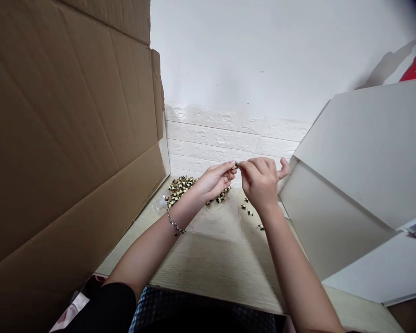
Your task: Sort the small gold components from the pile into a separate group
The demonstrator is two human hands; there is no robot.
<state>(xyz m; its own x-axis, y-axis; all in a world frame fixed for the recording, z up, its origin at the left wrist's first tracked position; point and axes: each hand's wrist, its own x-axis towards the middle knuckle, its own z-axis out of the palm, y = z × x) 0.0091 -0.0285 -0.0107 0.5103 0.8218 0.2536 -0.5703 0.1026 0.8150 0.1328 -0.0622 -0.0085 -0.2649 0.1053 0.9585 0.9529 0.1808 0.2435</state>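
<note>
Both hands meet above the back of the table, pinching one small black-and-yellow piece [235,165] between them. My left hand [215,181] has thumb and fingers closed on it, with thin orange strands showing by the fingers. From the right, my right hand [261,182] grips the same piece with thumb and forefinger, its little finger stretched out. A pile of similar black-and-yellow pieces [180,187] lies behind and below my left hand, partly hidden by it. Several loose pieces [250,213] lie on the table left of my right forearm.
A large cardboard sheet [72,115] stands along the left. White panels [360,148] close off the right side. Behind the pale table [208,259] is a white wall with brick-pattern covering [225,134]. Clear plastic [159,203] lies under the pile.
</note>
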